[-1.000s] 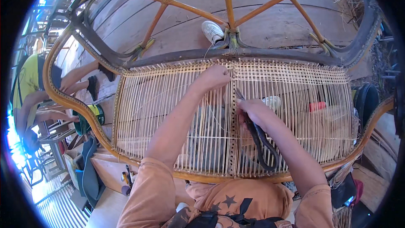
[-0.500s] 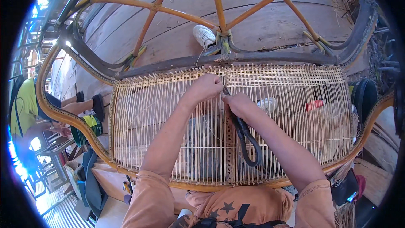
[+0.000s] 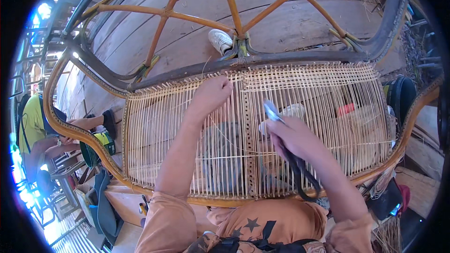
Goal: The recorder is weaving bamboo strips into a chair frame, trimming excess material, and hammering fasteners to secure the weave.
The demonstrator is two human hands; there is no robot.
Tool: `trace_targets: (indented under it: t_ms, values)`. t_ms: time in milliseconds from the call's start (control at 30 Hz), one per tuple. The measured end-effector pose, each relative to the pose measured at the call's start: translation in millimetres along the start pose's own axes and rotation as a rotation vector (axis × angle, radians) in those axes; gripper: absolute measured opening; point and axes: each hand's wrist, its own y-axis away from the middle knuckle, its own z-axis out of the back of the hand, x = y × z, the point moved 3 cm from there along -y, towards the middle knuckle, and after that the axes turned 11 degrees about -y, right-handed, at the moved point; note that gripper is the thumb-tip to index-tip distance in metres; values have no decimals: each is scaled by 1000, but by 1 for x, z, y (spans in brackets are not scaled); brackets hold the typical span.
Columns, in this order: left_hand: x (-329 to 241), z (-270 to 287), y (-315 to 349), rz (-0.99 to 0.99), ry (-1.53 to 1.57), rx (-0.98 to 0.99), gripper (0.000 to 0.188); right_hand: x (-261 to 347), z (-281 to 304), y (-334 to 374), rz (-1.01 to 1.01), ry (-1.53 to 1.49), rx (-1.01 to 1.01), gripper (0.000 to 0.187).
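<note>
My left hand [image 3: 210,94] presses flat on the woven cane panel [image 3: 187,145] near its top rail, empty. My right hand [image 3: 294,137], at four o'clock from it, closes its grip on a blurred tool [image 3: 272,111] pointing toward eleven.

Pale cream cane weave [image 3: 178,136], orange-brown rattan frame [image 3: 161,13], orange sleeves [image 3: 168,225], black stars on shirt [image 3: 253,225], white shoe [image 3: 220,40], yellow shirt on bystander [image 3: 28,122].
</note>
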Motion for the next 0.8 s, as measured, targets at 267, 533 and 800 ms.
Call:
trace_targets:
  t_ms: [267, 533, 800]
  values:
    - [-27, -3, 59, 122, -166, -64, 22, -128, 61, 270, 50, -326, -446, 41]
    - [-26, -57, 26, 41, -225, -308, 35, -325, 76, 280, -330, 41, -1176, 38]
    - [-50, -63, 28, 89, -298, -206, 41, -258, 177, 312, 226, 171, -1706, 28]
